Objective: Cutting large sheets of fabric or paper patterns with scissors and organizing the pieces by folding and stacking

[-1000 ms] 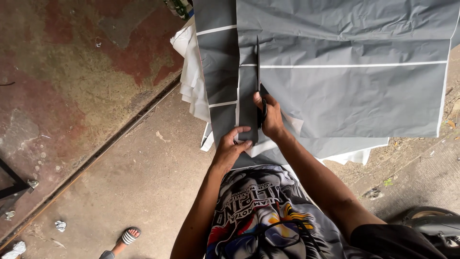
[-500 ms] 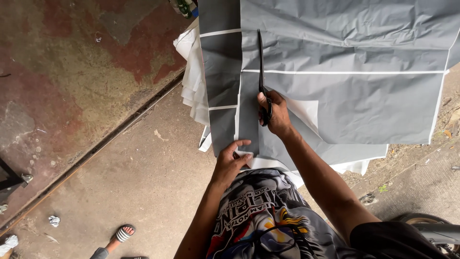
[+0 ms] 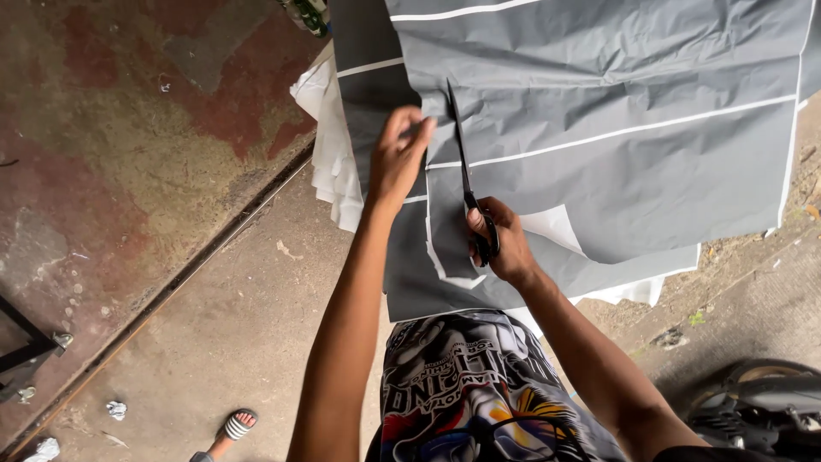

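At the far left, a black metal frame leg [image 3: 26, 346] stands on the stained concrete floor [image 3: 128, 171], and a foot in a striped sandal [image 3: 233, 425] shows at the bottom edge. Further right, the left hand [image 3: 398, 154] reaches forward, fingers pinched closed on the cut edge of the large grey sheet with thin white lines [image 3: 616, 145], which hangs spread before the person. Just beside it, the right hand [image 3: 500, 239] grips the handles of long black scissors [image 3: 469, 184], blades pointing up into the sheet.
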